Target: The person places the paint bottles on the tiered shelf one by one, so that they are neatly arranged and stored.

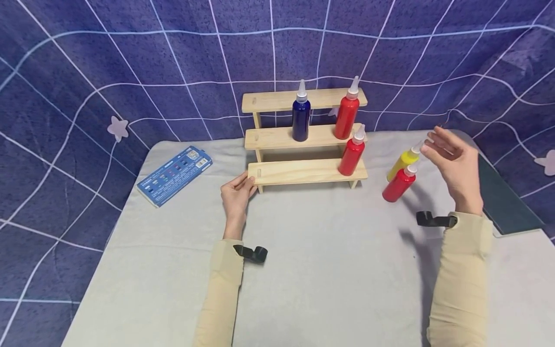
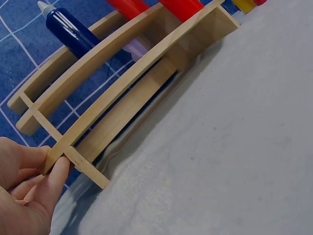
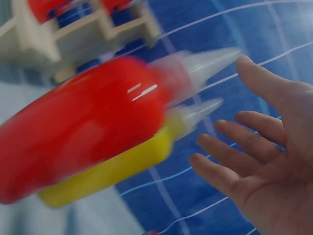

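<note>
A three-tier wooden display stand (image 1: 299, 172) stands on the table. My left hand (image 1: 236, 196) pinches the left end of its lowest shelf between thumb and fingers, plainly seen in the left wrist view. On the stand are a dark blue squeeze bottle (image 1: 301, 119), a red squeeze bottle (image 1: 347, 117) and, on the lowest shelf, another red squeeze bottle (image 1: 351, 156). To the right, a yellow squeeze bottle (image 1: 404, 163) and a third red squeeze bottle (image 1: 399, 187) stand on the table. My right hand (image 1: 456, 161) is beside their white nozzles, fingers spread and holding nothing.
A blue printed box (image 1: 175, 176) lies on the table's left side. At the right edge rests a dark green flat board (image 1: 507, 202). Behind the pale table cover (image 1: 312, 270) hangs a blue curtain (image 1: 182, 62) with white lines.
</note>
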`<state>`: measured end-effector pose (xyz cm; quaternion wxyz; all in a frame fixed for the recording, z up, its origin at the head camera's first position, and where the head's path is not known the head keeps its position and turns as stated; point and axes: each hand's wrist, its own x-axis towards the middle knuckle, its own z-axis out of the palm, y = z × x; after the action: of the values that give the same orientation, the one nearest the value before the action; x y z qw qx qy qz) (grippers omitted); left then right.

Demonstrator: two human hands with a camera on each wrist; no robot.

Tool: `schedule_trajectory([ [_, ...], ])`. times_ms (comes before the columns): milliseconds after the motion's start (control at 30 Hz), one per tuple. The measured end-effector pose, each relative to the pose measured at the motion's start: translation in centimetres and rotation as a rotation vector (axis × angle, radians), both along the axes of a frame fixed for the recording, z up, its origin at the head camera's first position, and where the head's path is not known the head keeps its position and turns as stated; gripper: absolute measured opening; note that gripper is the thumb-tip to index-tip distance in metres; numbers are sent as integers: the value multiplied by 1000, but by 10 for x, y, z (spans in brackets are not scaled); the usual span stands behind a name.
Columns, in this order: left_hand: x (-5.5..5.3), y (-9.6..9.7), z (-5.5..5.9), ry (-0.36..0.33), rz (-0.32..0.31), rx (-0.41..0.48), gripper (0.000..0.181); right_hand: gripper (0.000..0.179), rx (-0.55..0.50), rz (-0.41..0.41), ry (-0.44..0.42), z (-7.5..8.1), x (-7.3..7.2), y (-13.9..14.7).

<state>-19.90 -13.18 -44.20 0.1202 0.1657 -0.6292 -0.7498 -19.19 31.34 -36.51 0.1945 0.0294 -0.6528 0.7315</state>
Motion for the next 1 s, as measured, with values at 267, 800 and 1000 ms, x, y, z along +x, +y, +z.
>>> schedule_trajectory([
  [267, -2, -1, -1, -19, 0, 1, 34, 51, 70, 79, -148, -31, -11, 6],
  [800, -2, 0, 0, -8, 3, 12, 34, 39, 171, 153, -156, -52, -19, 7],
  [1000, -3, -1, -2, -1, 4, 11, 34, 43, 201, 192, -183, -59, -20, 10],
])
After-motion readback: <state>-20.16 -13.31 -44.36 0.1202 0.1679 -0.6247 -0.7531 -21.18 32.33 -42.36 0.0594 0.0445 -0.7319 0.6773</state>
